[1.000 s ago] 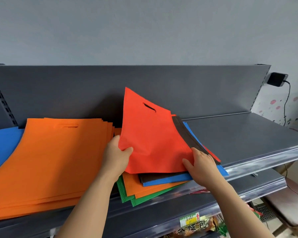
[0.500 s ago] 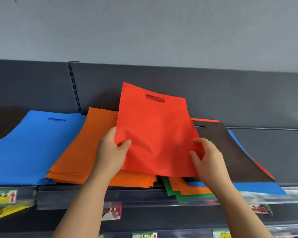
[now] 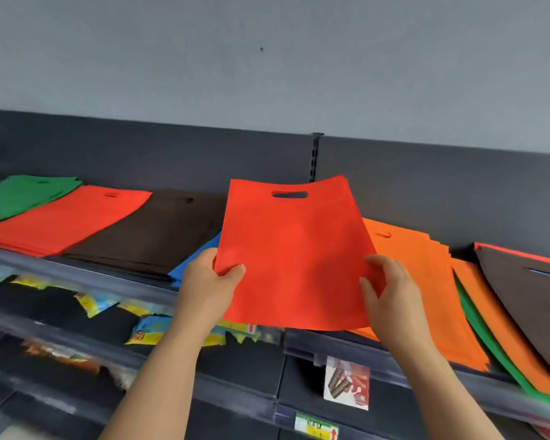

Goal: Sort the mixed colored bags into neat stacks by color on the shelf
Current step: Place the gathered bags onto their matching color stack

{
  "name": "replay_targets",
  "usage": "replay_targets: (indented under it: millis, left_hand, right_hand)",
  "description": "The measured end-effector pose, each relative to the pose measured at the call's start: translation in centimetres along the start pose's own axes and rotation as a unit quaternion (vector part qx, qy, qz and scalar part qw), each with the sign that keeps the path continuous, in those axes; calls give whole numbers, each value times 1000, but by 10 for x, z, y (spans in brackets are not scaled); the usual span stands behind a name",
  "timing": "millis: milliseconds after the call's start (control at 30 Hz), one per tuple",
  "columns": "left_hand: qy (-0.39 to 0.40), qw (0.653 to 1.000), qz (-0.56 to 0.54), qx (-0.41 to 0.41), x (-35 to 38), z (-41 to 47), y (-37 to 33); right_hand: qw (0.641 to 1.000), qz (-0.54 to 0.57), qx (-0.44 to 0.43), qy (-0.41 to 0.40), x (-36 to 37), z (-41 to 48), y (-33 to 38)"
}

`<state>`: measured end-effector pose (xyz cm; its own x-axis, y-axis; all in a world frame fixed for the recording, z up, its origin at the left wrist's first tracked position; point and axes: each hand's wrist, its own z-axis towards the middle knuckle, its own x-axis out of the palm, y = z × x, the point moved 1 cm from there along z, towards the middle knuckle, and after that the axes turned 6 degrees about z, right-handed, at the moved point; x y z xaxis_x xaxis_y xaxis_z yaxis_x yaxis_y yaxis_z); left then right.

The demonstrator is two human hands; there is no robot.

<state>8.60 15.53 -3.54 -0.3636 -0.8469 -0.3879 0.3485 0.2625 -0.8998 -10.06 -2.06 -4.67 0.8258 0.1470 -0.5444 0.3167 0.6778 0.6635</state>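
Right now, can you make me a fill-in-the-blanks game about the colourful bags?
The left hand and right hand hold a ____ bag.
The far-left stack is ____.
Just right of the held bag lies a pile coloured ____.
Missing words: red, green, orange.

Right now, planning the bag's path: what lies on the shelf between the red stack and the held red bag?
Head view: the brown stack, then a blue bag's edge beside the left hand gripping the held red bag.
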Motion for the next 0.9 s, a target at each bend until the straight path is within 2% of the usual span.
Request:
replay_targets:
  millis: [233, 600, 900]
  left_hand:
    - [38, 998, 38, -44, -124, 18, 57]
    - [-72, 994, 29, -73, -243, 63, 135]
    - [-114, 988, 82, -70, -299, 166, 182]
  right_hand:
    - [998, 60, -5, 35, 103, -22, 90]
    - [990, 98, -31, 94, 233, -12, 181]
    - [986, 110, -51, 111, 335, 43, 227]
